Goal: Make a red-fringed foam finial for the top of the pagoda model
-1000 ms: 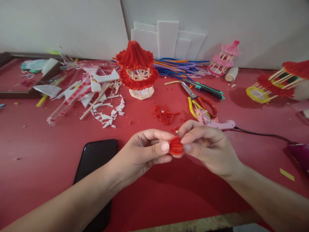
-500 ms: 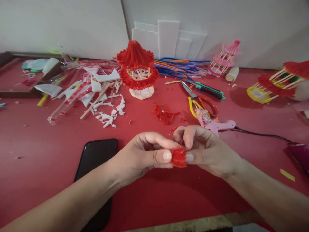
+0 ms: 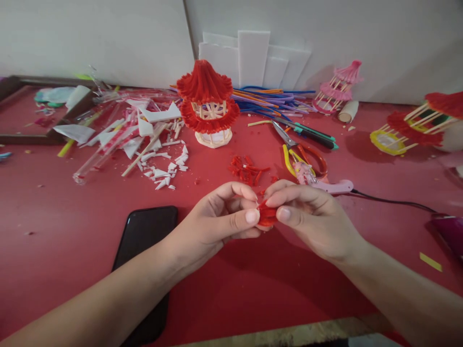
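Observation:
A small bundle of fuzzy red pipe cleaner pieces (image 3: 267,215) is pinched between both hands above the table. My left hand (image 3: 224,217) grips its left side with thumb and fingers. On its right side, the thumb and fingertips of my right hand (image 3: 311,217) press against it. Fingers partly cover the bundle. Just beyond the hands lie short red pipe cleaner scraps (image 3: 248,169). Behind those stands a small pavilion model (image 3: 206,106) with a fluffy red two-tier roof and pale sticks.
Scissors (image 3: 307,149) and a pink glue gun (image 3: 325,184) with a cord lie beyond my right hand. A black phone (image 3: 144,241) rests under my left forearm. White scraps (image 3: 162,173) and straws spread at left; a pink model (image 3: 338,89) and colored pipe cleaners (image 3: 275,101) sit behind.
Both hands have risen slightly with the red bundle, which is turned to a different angle. My right fingers have shifted from above it down onto its top edge.

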Available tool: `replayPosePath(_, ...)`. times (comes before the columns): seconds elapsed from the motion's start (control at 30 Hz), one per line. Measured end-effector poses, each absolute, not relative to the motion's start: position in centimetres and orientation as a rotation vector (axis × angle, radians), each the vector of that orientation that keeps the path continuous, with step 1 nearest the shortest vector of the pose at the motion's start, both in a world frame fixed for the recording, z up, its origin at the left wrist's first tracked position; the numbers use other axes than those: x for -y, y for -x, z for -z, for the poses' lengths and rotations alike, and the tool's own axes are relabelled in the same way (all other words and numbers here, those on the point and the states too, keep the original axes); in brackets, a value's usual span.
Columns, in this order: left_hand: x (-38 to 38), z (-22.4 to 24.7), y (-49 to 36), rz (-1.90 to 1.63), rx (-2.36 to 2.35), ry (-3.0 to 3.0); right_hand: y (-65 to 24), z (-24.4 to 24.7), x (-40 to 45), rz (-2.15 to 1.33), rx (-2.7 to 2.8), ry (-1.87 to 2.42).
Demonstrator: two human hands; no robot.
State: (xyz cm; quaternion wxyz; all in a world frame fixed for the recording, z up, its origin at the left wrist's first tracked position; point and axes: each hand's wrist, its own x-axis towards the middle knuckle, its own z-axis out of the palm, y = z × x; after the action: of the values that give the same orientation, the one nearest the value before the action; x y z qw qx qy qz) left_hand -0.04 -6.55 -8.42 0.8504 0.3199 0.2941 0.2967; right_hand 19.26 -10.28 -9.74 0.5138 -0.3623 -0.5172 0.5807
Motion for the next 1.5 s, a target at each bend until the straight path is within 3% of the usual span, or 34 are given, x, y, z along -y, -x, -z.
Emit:
replayPosePath(0.6, 6.6, 9.0, -0.1, -0.662, -0.605, -0.671, -18.9, 8.5, 10.7, -1.234, 1.372, 0.918)
replayPosePath(0.87, 6.5, 8.8, 0.1, -0.614, -0.595, -0.665, -19.4, 8.8, 10.9, -0.892, 1.651, 0.955)
replayPosePath(1.13, 6.6, 8.7, 0.0, -0.644, -0.632, -0.640, -19.5, 9.7, 10.4, -0.943, 1.491, 0.812)
replayPosePath(1.5, 6.4, 9.0, 0.0, -0.602, -0.615, -0.571, -19.4, 8.8, 11.3, -0.569, 1.793, 0.975)
